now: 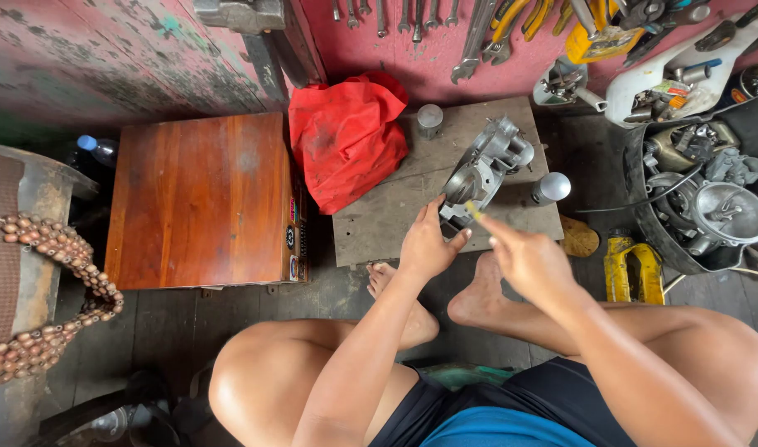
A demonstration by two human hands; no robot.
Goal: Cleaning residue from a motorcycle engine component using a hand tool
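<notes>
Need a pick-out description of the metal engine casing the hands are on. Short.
Start at the grey board on the floor in front of the seated person, right of the brown wooden box. The casing lies at the board's middle-right, between the red bag and a small silver canister. It is the only big ribbed silver casting there, with the left hand against its near end.
</notes>
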